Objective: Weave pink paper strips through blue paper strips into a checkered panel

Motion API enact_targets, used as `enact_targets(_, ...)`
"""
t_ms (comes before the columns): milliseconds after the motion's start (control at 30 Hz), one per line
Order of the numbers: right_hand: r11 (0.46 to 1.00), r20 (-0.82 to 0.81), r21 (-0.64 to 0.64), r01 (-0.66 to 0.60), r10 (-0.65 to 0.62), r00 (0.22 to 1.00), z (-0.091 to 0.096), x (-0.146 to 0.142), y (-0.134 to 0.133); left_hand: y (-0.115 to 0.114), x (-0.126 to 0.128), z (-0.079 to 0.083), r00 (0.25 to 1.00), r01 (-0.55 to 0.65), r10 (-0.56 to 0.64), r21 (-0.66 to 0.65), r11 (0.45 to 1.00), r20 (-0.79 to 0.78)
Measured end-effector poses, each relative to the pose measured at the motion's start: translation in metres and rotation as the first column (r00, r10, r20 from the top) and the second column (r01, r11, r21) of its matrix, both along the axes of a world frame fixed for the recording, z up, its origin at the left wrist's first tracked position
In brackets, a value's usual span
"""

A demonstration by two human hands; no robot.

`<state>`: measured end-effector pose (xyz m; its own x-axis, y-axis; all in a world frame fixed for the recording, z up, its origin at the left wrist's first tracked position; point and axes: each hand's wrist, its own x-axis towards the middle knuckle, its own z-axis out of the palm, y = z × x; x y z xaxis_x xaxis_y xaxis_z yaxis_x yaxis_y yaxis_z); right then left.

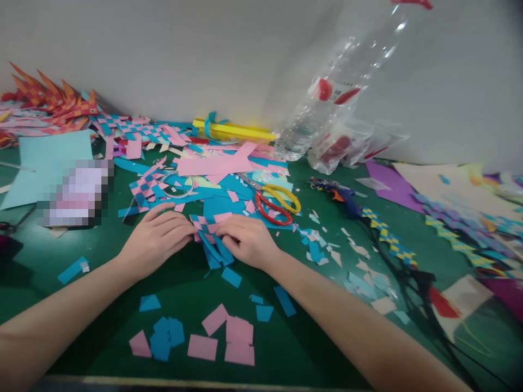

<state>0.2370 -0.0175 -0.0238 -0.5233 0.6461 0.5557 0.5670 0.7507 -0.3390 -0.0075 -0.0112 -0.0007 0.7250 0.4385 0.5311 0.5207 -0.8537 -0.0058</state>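
Note:
A small woven piece of pink and blue paper strips [209,239] lies on the green table [294,337] in front of me. My left hand [157,239] rests palm down with its fingertips pressed on the piece's left edge. On the right edge, my right hand [247,239] pinches the strips with curled fingers. Blue strip ends stick out below the hands toward me.
Yellow-and-red scissors [278,204] lie just behind my right hand. Loose pink and blue paper scraps [212,335] litter the near table. Behind are woven mats [141,133], pink sheets, a yellow bundle [237,130], a clear plastic bottle [330,92], a glue gun [337,191] with its cable, and yellow-blue woven bands [388,239].

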Motion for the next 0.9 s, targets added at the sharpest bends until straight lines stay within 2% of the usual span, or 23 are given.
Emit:
enact_targets(100, 1.0, -0.007, 0.015, -0.004, 0.004, 1.0, -0.001, 0.001, 0.0, -0.002, 0.005, 0.005, 0.996, -0.019, 0.033, 0.161, 0.987, -0.086)
enact_targets(200, 0.999, 0.002, 0.037, -0.001, 0.001, 1.0, -0.001, 0.001, 0.001, -0.004, 0.009, 0.008, 0.99, 0.007, 0.029, 0.246, 0.969, -0.141)
enact_targets(533, 0.996, -0.04, 0.083, 0.01, -0.006, 0.999, -0.001, 0.001, 0.002, 0.007, 0.027, 0.002, 0.981, 0.153, -0.113, 0.275, 0.949, -0.157)
enact_targets(633, 0.999, -0.099, 0.044, 0.032, -0.028, 0.995, -0.002, 0.003, 0.003, 0.011, 0.034, 0.0, 0.973, 0.208, -0.166, 0.297, 0.932, -0.162)
enact_targets(733, 0.996, -0.147, -0.081, 0.045, -0.057, 0.987, 0.0, 0.003, 0.002, 0.014, 0.036, -0.002, 0.97, 0.224, -0.188, 0.274, 0.935, -0.153)
enact_targets(800, 0.99, -0.221, -0.129, 0.053, -0.081, 0.972, 0.004, 0.003, 0.001, 0.016, 0.033, -0.003, 0.972, 0.22, -0.196, 0.211, 0.952, -0.13)
enact_targets(900, 0.984, -0.473, -0.123, 0.131, -0.174, 0.863, 0.008, 0.004, -0.001, 0.019, 0.027, -0.005, 0.982, 0.189, -0.189, 0.071, 0.979, -0.017)
